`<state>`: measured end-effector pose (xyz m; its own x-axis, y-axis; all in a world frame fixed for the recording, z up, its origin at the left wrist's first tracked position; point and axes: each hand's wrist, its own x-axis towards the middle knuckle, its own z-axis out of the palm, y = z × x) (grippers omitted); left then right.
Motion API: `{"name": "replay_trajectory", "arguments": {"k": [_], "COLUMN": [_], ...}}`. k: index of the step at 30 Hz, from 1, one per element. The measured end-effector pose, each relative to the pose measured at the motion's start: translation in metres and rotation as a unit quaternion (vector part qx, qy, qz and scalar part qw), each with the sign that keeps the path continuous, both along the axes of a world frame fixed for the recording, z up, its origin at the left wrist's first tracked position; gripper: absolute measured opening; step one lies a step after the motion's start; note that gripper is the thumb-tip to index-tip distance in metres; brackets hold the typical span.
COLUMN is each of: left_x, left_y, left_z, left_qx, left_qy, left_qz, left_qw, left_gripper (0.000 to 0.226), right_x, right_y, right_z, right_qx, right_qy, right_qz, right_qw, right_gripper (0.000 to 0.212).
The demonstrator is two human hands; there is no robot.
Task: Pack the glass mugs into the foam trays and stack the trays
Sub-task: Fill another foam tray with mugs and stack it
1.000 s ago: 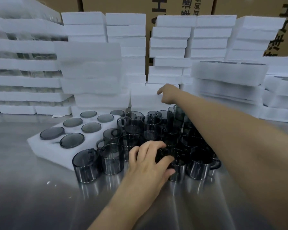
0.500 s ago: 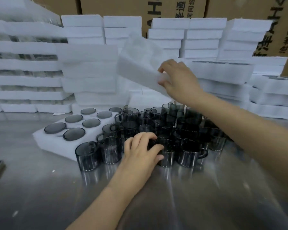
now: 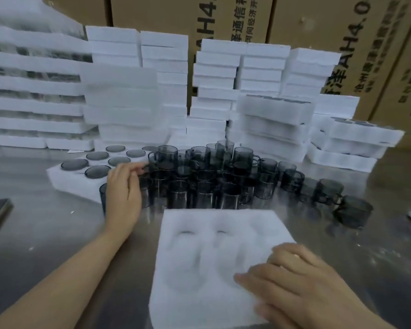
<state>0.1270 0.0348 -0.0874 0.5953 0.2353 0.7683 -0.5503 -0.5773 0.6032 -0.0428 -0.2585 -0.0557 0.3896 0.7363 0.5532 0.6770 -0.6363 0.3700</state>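
The right hand [image 3: 301, 283] lies flat on the near right corner of a white, grainy foam tray [image 3: 211, 257], its grip released. The tray's round wells are blurred. Beyond that grip, smoky grey glass mugs [image 3: 211, 184] cluster on the shiny steel bench [image 3: 45, 233]. The left hand [image 3: 124, 193] curls over the cluster's left edge, and I cannot tell whether its grip holds a mug. Left of it sits a filled tray [image 3: 64, 179]. Behind are stacked foam trays [image 3: 223, 79] and brown cartons [image 3: 301, 17] printed "AH4", cut off.
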Motion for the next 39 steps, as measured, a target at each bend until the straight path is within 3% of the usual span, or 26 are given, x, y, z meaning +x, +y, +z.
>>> {"name": "replay_trajectory", "arguments": {"k": [1, 3, 6, 8, 10, 13, 15, 19, 20, 22, 24, 27, 29, 32, 36, 39], "left_x": [0.000, -0.002, -0.008, -0.016, -0.020, -0.020, -0.015, -0.017, -0.018, -0.018, -0.017, -0.016, -0.015, -0.014, -0.013, -0.013], "left_y": [0.002, 0.002, -0.004, -0.009, -0.013, -0.011, -0.006, -0.003, -0.003, -0.002, 0.001, 0.006, 0.006, 0.003, -0.006, -0.014], "left_z": [0.000, -0.001, 0.004, 0.006, 0.007, 0.007, 0.006, 0.005, 0.006, 0.011, 0.014, 0.015, 0.014, 0.012, 0.011, 0.008], "left_qx": [-0.035, -0.065, -0.013, 0.042, 0.109, 0.202, 0.233, 0.162, 0.140, 0.122, 0.133, 0.151, 0.133, 0.088, 0.060, 0.022], "left_qy": [0.010, 0.015, -0.018, -0.035, -0.015, 0.057, 0.105, 0.244, 0.266, 0.304, 0.338, 0.360, 0.362, 0.346, 0.335, 0.315], "left_qz": [-0.015, -0.032, -0.053, -0.106, -0.159, -0.183, -0.201, -0.309, -0.331, -0.355, -0.376, -0.374, -0.361, -0.328, -0.283, -0.255], "left_qw": [0.999, 0.997, 0.998, 0.993, 0.981, 0.960, 0.946, 0.905, 0.895, 0.876, 0.853, 0.841, 0.850, 0.875, 0.897, 0.914], "left_gripper": [0.029, 0.026, 0.019, 0.020, 0.026, 0.043, 0.048, 0.049, 0.048, 0.048, 0.046, 0.036, 0.032, 0.030, 0.033, 0.036], "right_x": [0.005, 0.028, 0.089, 0.127, 0.151, 0.170, 0.172, 0.179, 0.180, 0.185, 0.186, 0.174, 0.168, 0.151, 0.126, 0.128], "right_y": [-0.005, -0.019, -0.036, -0.040, -0.043, -0.047, -0.042, -0.041, -0.042, -0.045, -0.042, -0.035, -0.035, -0.041, -0.023, 0.020], "right_z": [0.003, 0.019, 0.030, 0.011, -0.015, -0.037, -0.039, -0.046, -0.047, -0.050, -0.050, -0.042, -0.030, -0.001, 0.049, 0.070], "right_qx": [0.050, 0.253, 0.566, 0.634, 0.598, 0.448, 0.352, 0.156, 0.118, 0.104, 0.117, 0.214, 0.300, 0.482, 0.592, 0.580], "right_qy": [0.024, 0.068, 0.041, 0.025, 0.053, 0.121, 0.172, 0.115, 0.104, 0.133, 0.140, 0.133, 0.133, 0.151, 0.126, 0.207], "right_qz": [0.015, 0.036, 0.030, -0.036, -0.103, -0.094, -0.083, -0.131, -0.154, -0.150, -0.136, -0.164, -0.125, -0.027, 0.053, 0.118], "right_qw": [0.998, 0.964, 0.823, 0.772, 0.793, 0.881, 0.917, 0.972, 0.976, 0.974, 0.974, 0.954, 0.936, 0.863, 0.794, 0.779], "right_gripper": [0.042, 0.034, 0.024, 0.021, 0.020, 0.022, 0.025, 0.031, 0.042, 0.053, 0.032, 0.007, 0.019, 0.035, 0.004, 0.011]}}
